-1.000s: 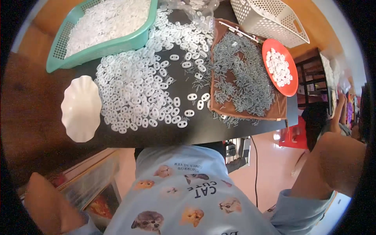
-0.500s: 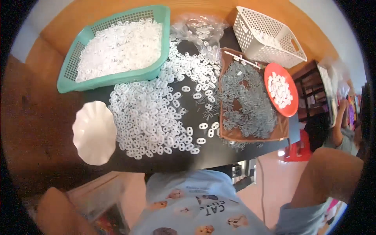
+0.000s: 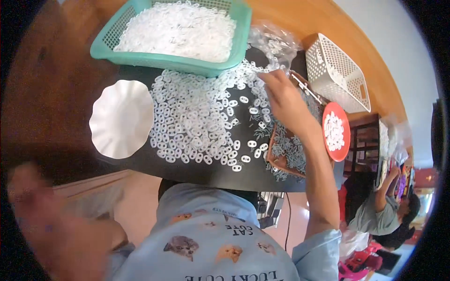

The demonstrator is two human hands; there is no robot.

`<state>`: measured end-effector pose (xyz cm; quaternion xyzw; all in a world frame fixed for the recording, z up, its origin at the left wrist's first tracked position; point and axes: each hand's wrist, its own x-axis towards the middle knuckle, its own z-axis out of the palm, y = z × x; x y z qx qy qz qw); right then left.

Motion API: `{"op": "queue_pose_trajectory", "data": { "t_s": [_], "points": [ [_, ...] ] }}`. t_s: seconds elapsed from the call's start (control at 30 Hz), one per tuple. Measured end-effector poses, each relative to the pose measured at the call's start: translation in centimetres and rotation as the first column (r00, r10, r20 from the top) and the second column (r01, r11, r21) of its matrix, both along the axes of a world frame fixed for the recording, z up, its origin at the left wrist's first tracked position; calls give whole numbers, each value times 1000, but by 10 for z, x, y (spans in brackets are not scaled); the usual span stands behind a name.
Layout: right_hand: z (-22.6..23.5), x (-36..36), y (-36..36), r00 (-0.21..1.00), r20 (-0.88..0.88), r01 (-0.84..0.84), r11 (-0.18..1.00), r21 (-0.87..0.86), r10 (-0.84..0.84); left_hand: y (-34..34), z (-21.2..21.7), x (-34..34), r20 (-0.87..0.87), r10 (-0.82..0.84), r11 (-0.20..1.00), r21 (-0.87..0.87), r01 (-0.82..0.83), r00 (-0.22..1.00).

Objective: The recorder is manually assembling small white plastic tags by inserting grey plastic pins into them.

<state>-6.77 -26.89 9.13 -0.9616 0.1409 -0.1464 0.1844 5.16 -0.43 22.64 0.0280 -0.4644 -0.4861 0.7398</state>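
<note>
My right hand (image 3: 282, 93) reaches over the far right of the table, its fingers drawn together and pointing away to the left. Whatever lies between those fingertips is hidden. Below and beside it are scattered small white oval plastic pieces with two holes (image 3: 192, 117), heaped across the dark table. The brown tray (image 3: 276, 161) of short grey pins (image 3: 288, 150) lies partly under my right forearm. My left hand (image 3: 35, 196) is a motion blur at the lower left, off the table, nearest to the white scalloped bowl (image 3: 121, 119); its fingers cannot be made out.
A green basket (image 3: 164, 61) piled with white pieces stands at the back left. Toward the back right are a clear plastic bag (image 3: 276, 40), a white perforated basket (image 3: 335, 70) and a red plate (image 3: 347, 140) of white pieces. Another person (image 3: 379, 210) is at far right.
My right arm has swung in from the right over the tray, its hand now above the white pieces. My left arm has risen at the lower left. The view has shifted and turned.
</note>
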Motion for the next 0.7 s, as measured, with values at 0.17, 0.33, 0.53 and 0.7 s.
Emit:
{"op": "queue_pose_trajectory", "data": {
  "t_s": [0.17, 0.33, 0.53, 0.7],
  "points": [
    [-60, 46, -29, 998, 36, -47, 959, -280, 59, 9, -155, -38, 823, 445, 765, -144, -627, 354],
    [-68, 66, -36, 987, -13, 142, 911, -387, -159, -20, -205, -75, 894, 306, 841, -93, -533, 328],
    [-53, 47, -15, 993, -104, -67, 984, -165, 50, -29, -217, -76, 873, 320, 833, -73, -549, 369],
    [-34, 30, -6, 989, -83, -119, 991, 54, 123, -33, -215, -72, 904, 235, 866, -27, -499, 358]
  ]
}}
